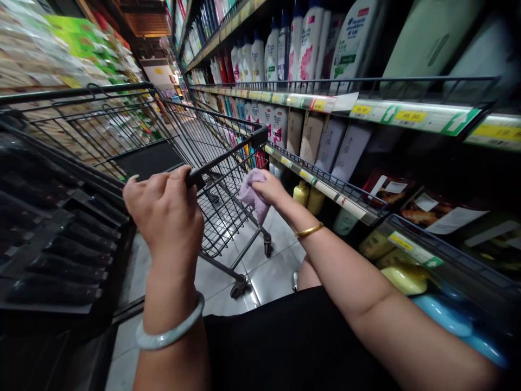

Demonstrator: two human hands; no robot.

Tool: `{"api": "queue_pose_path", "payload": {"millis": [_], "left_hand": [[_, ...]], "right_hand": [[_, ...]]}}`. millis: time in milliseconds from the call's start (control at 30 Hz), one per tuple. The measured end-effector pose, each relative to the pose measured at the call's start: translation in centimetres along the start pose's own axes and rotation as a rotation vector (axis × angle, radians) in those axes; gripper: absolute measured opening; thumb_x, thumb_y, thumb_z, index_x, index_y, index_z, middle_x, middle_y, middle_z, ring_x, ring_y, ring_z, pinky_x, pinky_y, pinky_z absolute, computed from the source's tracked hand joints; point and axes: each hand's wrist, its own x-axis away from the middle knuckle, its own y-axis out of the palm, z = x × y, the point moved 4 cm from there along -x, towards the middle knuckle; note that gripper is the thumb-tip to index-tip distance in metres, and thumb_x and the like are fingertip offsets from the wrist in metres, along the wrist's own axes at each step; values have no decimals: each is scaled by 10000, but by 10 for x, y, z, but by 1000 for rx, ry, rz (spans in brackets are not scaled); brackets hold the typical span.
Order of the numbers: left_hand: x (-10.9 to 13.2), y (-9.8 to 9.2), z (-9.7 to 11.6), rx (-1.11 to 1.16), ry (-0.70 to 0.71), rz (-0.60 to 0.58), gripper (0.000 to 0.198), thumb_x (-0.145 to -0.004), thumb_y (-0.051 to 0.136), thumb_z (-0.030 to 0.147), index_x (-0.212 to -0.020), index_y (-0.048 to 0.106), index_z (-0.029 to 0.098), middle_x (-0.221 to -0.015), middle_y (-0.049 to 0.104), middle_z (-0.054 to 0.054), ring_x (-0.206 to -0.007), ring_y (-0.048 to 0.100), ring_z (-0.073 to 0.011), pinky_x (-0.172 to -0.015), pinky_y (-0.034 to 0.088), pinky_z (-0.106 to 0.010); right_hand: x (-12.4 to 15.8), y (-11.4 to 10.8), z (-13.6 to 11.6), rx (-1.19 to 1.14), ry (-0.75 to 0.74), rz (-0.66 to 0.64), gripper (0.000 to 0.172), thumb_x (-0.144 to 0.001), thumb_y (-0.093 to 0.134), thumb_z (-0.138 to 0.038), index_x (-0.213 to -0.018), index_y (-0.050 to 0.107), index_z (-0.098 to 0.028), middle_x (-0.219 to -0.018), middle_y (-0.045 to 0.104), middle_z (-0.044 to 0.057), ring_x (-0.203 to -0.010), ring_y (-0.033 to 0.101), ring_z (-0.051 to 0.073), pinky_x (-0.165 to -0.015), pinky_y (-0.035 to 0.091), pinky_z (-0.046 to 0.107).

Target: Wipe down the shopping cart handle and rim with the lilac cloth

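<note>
My left hand (165,209) is closed around the black handle (195,176) of a wire shopping cart (220,212); a pale bangle circles that wrist. To its right, my right hand (268,188) holds a crumpled purple cloth (254,196) against the side of the cart, near its right edge. Part of the cloth hangs below the fingers. A gold bangle is on the right forearm. The cart's wheels stand on the tiled floor.
Shelves with shampoo bottles (311,43) and price labels (411,115) run along the right. Yellow and blue bottles (443,315) lie low at the right. Dark packages (69,255) are at the left, with stacked packs (36,54) behind the cart.
</note>
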Motion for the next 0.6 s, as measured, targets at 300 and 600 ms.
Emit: {"api": "queue_pose_path", "payload": {"millis": [300, 600], "left_hand": [[8, -9, -11, 115, 4, 137, 417, -1074, 497, 445, -1430, 676, 323, -1290, 749, -59, -1371, 628, -309, -1368, 284, -615], [12, -5, -38, 248, -67, 198, 343, -1033, 538, 500, -1174, 703, 234, -1507, 645, -142, -1564, 470, -373, -1347, 317, -634]], "right_hand": [[31, 30, -25, 256, -146, -161, 204, -827, 670, -414, -953, 668, -253, -999, 789, 43, -849, 692, 230, -731, 514, 304], [-5, -8, 35, 272, 93, 54, 272, -871, 632, -308, -1123, 700, -233, -1090, 793, 127, -998, 744, 291, -853, 580, 387]]}}
